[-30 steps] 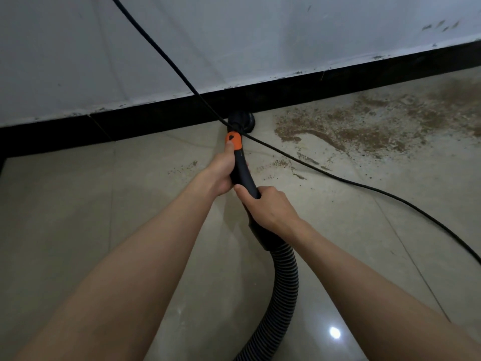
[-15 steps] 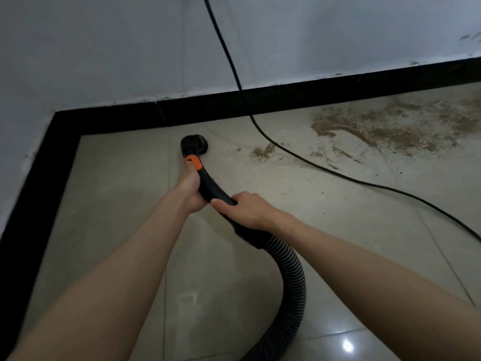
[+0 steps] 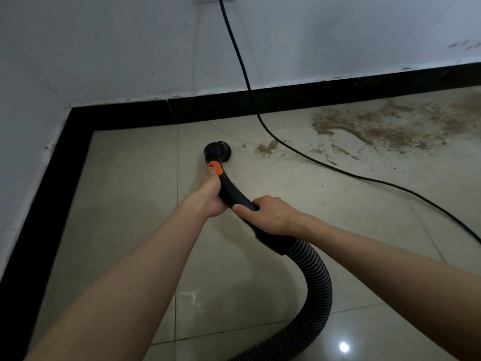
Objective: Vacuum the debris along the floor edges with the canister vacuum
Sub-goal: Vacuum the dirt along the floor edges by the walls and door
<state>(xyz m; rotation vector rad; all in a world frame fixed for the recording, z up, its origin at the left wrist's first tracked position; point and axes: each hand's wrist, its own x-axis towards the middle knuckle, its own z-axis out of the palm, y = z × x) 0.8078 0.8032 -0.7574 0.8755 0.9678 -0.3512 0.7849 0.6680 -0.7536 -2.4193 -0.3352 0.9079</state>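
Both hands (image 3: 270, 214) grip the black vacuum handle (image 3: 231, 190); no writing legible.

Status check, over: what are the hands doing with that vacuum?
Both hands, left hand and right hand, grip nozzle. Debris lies right. Cord crosses between.

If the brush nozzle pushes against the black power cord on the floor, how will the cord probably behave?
The power cord looks thin and lies in loose curves, so it is probably floppy and would bend or slide aside rather than resist. The tile floor looks glossy, so it may slip easily. It could also drag through the debris it lies beside and scatter some.
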